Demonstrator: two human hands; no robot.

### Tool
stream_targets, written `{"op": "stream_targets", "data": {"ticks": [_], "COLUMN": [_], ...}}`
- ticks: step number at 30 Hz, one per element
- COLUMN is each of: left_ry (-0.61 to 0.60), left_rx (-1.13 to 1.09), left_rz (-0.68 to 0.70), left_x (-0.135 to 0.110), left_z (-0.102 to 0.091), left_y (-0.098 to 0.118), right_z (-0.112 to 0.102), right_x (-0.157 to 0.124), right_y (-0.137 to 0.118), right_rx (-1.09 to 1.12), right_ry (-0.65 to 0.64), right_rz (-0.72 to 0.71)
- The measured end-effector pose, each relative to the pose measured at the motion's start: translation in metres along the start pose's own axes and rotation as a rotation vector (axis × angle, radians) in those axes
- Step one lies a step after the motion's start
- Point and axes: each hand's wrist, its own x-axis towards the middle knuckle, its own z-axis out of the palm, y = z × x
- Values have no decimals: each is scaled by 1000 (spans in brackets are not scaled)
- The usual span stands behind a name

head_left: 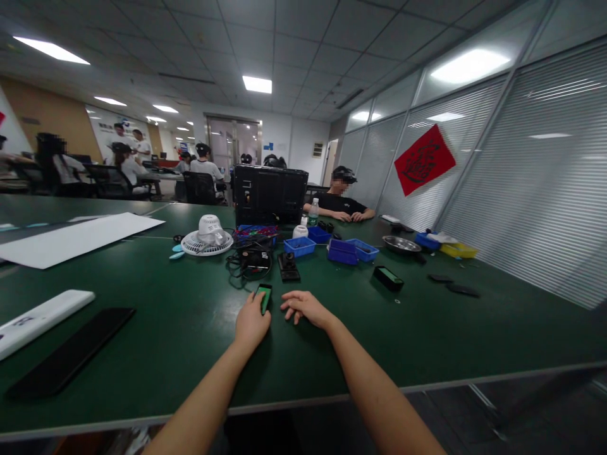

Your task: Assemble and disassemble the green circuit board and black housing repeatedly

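Note:
My left hand [253, 321] is closed around a small black-edged device with a green face [264, 291], low over the green table [199, 354]. Its far end shows past my fingers; the rest is covered by the hand. My right hand [306, 308] hovers just to the right, fingers loosely apart and holding nothing. Beyond both hands lies a black stand-like piece with a round knob [289, 266]. A tangle of black cables with an adapter [255, 259] sits left of it. A black box with a green top [389, 278] rests farther right.
White fan parts [208, 237] and blue trays [300, 246] stand before a large black casing [270, 196]. A metal bowl [401, 244] and a yellow tray [459, 251] are at right. Long black [71, 354] and white [47, 319] panels lie left. Another person [344, 199] sits opposite.

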Motion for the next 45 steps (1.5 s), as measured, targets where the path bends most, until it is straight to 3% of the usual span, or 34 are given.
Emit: {"op": "stream_targets", "data": {"ticks": [9, 20, 24, 27, 29, 32, 40, 45], "left_ry": [70, 120, 172, 344, 384, 235, 45, 76], "left_rx": [56, 217, 276, 390, 412, 409, 288, 294], "left_rz": [-63, -194, -186, -93, 52, 200, 74, 137], "left_x": [1, 22, 20, 14, 15, 30, 88, 102], "left_z": [-20, -55, -58, -59, -57, -47, -1, 18], "left_y": [-30, -88, -86, -70, -56, -39, -42, -44], "right_z": [-2, -6, -3, 0, 1, 2, 5, 8], "right_x": [1, 4, 3, 3, 3, 3, 3, 4], "right_y": [3, 8, 5, 2, 1, 0, -3, -4], "right_rx": [-29, -43, -54, -66, -79, -95, -114, -154], "right_ry": [16, 10, 36, 57, 69, 76, 86, 89], "right_rz": [-11, -39, -32, -23, -16, -5, -9, 2]}}
